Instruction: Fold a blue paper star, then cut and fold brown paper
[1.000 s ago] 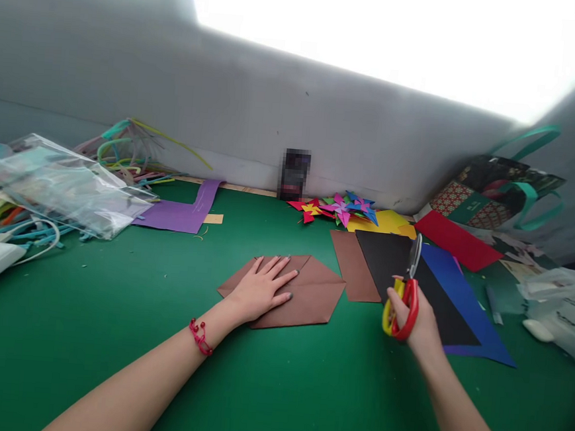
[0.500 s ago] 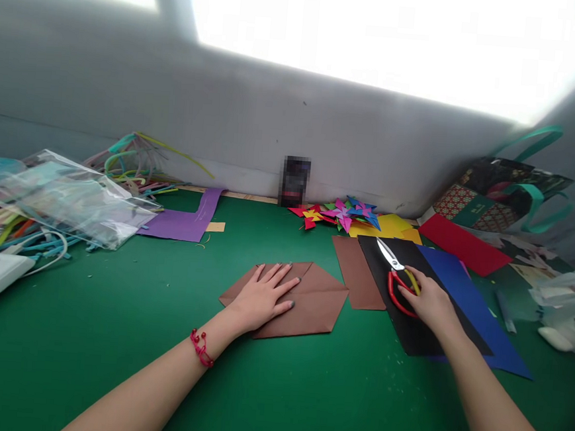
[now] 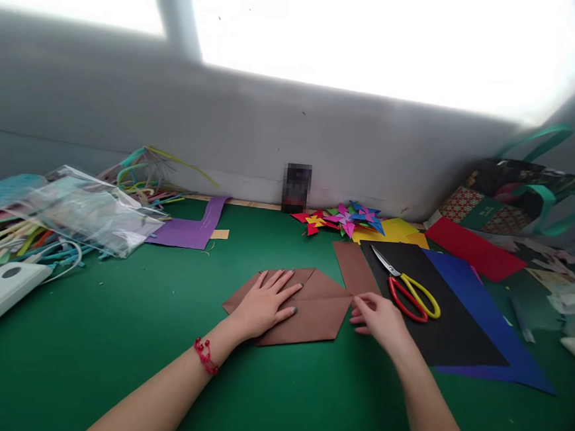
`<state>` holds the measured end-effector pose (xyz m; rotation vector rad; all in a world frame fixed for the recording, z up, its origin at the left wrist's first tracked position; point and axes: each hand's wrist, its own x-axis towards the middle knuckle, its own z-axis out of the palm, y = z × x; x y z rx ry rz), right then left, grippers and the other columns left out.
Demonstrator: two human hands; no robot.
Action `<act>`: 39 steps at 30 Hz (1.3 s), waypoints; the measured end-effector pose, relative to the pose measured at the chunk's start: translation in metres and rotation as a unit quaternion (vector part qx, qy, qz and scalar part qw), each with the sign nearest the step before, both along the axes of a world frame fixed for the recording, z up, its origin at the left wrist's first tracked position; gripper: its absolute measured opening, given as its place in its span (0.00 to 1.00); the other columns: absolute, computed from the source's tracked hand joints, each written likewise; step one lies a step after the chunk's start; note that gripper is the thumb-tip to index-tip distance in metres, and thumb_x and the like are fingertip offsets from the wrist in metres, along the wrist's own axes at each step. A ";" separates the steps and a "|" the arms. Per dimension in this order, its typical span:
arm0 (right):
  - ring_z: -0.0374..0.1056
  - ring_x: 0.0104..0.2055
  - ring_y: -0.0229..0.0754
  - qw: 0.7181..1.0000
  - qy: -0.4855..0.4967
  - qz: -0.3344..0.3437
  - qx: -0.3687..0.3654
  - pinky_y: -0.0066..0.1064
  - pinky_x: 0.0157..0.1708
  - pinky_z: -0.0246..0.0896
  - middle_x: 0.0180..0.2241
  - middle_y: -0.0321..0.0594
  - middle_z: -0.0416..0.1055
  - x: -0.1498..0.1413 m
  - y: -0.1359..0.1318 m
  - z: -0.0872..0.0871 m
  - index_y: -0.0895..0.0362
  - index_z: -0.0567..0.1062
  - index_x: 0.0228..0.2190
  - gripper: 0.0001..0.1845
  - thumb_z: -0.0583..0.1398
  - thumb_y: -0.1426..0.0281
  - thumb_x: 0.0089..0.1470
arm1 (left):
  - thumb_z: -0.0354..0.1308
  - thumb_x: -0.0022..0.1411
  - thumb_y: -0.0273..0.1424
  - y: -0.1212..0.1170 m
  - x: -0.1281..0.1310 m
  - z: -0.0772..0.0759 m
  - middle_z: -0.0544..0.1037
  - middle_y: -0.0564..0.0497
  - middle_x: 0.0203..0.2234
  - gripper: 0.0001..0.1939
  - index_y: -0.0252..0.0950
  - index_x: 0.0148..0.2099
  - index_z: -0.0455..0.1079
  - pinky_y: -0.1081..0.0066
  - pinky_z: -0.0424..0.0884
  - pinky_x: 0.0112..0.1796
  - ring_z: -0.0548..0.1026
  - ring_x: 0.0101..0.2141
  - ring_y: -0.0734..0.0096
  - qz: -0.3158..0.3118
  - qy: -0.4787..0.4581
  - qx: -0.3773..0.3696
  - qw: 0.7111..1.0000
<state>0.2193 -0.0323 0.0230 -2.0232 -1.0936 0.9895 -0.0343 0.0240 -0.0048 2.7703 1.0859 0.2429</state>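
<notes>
My left hand (image 3: pixel 265 305) lies flat with its fingers spread on a folded sheet of brown paper (image 3: pixel 317 311), pressing it against the green table. At the paper's right-hand corner, my right hand (image 3: pixel 376 319) pinches the tip between thumb and forefinger. Scissors (image 3: pixel 406 288) with one red and one yellow handle rest on black paper (image 3: pixel 453 321), a little beyond my right hand. Behind the folded sheet is a flat brown strip of paper (image 3: pixel 356 267), partly covered near that corner. My left palm hides part of the folded sheet.
Folded paper stars (image 3: pixel 347 219) and yellow paper (image 3: pixel 393 232) lie near the wall. Blue paper (image 3: pixel 529 371) and a red sheet (image 3: pixel 474 249) are on the right, a gift bag (image 3: pixel 487 208) behind. Purple paper (image 3: pixel 186 233), a clear plastic bag (image 3: pixel 103 214) and a white device (image 3: pixel 5 296) sit left.
My right hand has let go of the scissors, leaving them on the black paper, and moved left to the folded paper's corner. My left hand stays on the paper.
</notes>
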 end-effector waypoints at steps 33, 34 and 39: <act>0.67 0.36 0.43 0.956 -0.215 0.031 0.198 0.31 0.26 0.60 0.41 0.41 0.66 -0.026 -0.005 -0.013 0.52 0.65 0.42 0.15 0.50 0.68 0.51 | 0.50 0.56 0.27 -0.003 -0.037 0.001 0.68 0.49 0.46 0.07 0.40 0.39 0.64 0.58 0.58 0.50 0.64 0.49 0.62 0.235 -0.247 -0.056 0.939; 0.67 0.37 0.43 0.952 -0.227 0.034 0.202 0.31 0.27 0.60 0.40 0.41 0.66 -0.027 -0.004 -0.015 0.52 0.65 0.42 0.15 0.50 0.68 0.51 | 0.50 0.55 0.26 -0.003 -0.037 0.001 0.69 0.50 0.44 0.10 0.40 0.42 0.63 0.61 0.61 0.48 0.65 0.47 0.63 0.229 -0.256 -0.061 0.937; 0.66 0.37 0.44 0.951 -0.210 0.047 0.221 0.34 0.32 0.61 0.39 0.42 0.66 -0.028 0.000 -0.025 0.54 0.66 0.42 0.15 0.50 0.69 0.50 | 0.51 0.54 0.25 -0.002 -0.038 0.001 0.68 0.51 0.42 0.16 0.42 0.46 0.62 0.63 0.63 0.45 0.66 0.45 0.64 0.224 -0.267 -0.074 0.934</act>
